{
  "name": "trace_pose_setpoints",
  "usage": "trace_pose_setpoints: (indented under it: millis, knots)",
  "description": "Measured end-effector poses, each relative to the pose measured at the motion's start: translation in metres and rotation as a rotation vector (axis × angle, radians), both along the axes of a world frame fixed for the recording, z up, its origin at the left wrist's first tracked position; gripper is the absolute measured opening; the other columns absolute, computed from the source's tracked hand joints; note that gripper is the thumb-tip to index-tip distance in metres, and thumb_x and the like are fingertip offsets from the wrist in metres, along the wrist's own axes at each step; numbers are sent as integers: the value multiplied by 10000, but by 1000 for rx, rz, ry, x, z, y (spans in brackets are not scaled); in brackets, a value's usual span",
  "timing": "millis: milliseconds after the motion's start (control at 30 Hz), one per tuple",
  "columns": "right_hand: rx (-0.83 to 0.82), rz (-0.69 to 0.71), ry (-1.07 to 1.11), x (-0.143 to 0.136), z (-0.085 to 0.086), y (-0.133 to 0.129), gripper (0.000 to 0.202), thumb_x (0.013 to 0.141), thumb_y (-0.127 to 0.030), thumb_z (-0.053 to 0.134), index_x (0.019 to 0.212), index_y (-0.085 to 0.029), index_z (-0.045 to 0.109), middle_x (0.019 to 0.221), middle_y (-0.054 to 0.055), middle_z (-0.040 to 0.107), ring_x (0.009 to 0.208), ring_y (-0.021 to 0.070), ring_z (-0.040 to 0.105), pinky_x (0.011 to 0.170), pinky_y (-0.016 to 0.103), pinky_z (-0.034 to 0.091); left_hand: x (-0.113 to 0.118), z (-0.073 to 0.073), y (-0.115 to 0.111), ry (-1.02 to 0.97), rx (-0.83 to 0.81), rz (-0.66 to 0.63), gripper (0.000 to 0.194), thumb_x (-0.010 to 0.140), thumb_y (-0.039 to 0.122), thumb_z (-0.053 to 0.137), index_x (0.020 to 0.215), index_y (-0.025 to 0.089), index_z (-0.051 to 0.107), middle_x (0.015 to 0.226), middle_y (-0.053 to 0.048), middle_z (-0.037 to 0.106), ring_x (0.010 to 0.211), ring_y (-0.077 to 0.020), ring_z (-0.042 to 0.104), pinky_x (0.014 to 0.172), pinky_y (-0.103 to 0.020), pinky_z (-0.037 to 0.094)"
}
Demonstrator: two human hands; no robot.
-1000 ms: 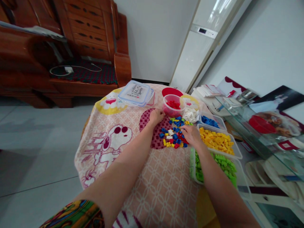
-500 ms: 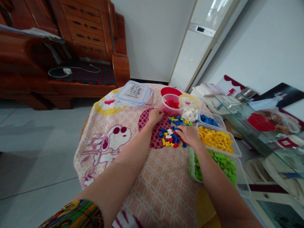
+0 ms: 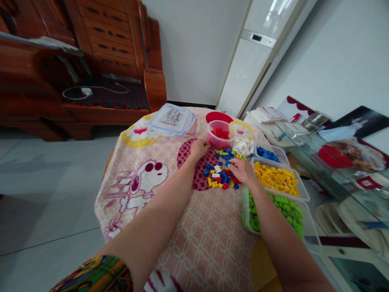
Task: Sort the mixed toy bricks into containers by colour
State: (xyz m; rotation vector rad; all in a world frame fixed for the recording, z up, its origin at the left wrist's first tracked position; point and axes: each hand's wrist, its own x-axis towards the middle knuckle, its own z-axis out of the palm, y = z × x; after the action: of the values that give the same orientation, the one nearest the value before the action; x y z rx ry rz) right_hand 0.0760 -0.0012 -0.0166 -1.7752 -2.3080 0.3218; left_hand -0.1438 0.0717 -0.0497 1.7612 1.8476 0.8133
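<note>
My left hand (image 3: 199, 149) rests on the dark red patch of the tablecloth, close to the round bowl of red bricks (image 3: 220, 134). Its fingers are curled together with the thumb; anything in them is too small to make out. On the right, my right hand (image 3: 242, 170) reaches over a loose pile of mixed bricks (image 3: 216, 175) in blue, yellow, white, red and green. Its thumb and fingertips are drawn together beside small blue bricks (image 3: 227, 163), and what they pinch is hidden. The palm covers part of the pile.
White bricks (image 3: 242, 145) lie heaped beside the bowl. Clear boxes hold blue bricks (image 3: 267, 154), yellow bricks (image 3: 276, 178) and green bricks (image 3: 285, 211) along the right edge. Stacked lids (image 3: 170, 119) and a red lid (image 3: 218, 117) lie at the back. A glass shelf (image 3: 331, 162) stands right.
My right hand has shifted slightly to the right and away from me, uncovering some bricks in the pile. My left hand stays where it was.
</note>
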Motion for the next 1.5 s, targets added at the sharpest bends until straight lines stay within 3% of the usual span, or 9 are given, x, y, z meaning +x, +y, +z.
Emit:
trace_pose_setpoints:
  millis: [133,267,500,600,733,833,1067,1333,1500]
  knots:
    - [-4,-6,172,5,-5,4,355,917,-285,570,1197,-182,762,1159,99,790,1057,239,739,940,337,552,0,2,-2,-8,-3,1,230,929,276,603,953,194,817,830,-48,790,896,-187,713,804,-243,502]
    - [-19,77,190,4,-3,2,347,938,-339,561,1172,-189,769,1154,83,792,1027,225,735,920,325,542,0,2,-2,1,-3,1,236,929,274,602,967,189,818,849,-58,793,896,-196,714,810,-253,501]
    - [2,65,-236,-2,4,-4,300,969,-370,535,913,-237,797,934,57,796,890,201,704,774,284,451,0,1,0,5,-7,-5,240,934,272,595,992,193,814,870,-55,796,912,-193,710,822,-250,501]
    - [-2,73,-297,-4,4,-5,308,969,-364,533,859,-231,788,903,66,787,883,205,701,756,286,433,0,1,0,17,-17,-1,247,939,283,594,1006,192,814,872,-60,796,904,-195,708,816,-252,502]
    - [61,7,-172,-2,6,-5,284,954,-346,541,979,-229,799,937,63,796,891,217,711,751,290,447,1,2,-1,9,-5,3,252,939,279,591,1013,190,814,853,-59,792,891,-194,709,804,-251,503]
    - [120,-55,-26,7,18,-8,300,937,-349,540,1022,-225,799,916,64,801,862,224,717,738,295,465,1,2,-1,-1,-5,1,249,933,273,591,1011,196,815,842,-52,790,893,-193,710,803,-247,506]
    - [127,-48,125,49,50,-48,363,897,-426,539,1028,-205,795,701,43,733,659,214,661,636,314,456,1,1,0,-16,-4,5,247,927,273,591,1000,204,816,858,-58,795,910,-203,715,807,-253,507]
    - [-52,-33,-13,95,36,-102,295,861,-413,541,853,-245,782,711,45,745,644,226,661,619,338,459,1,-1,1,-6,-3,2,240,925,281,590,975,202,812,843,-54,792,909,-194,709,809,-244,503]
    - [-77,-55,9,95,40,-111,321,863,-458,533,826,-259,782,658,25,715,596,216,638,587,331,449,0,-1,0,-5,1,-2,240,929,272,585,977,206,811,835,-53,790,908,-196,707,806,-244,500]
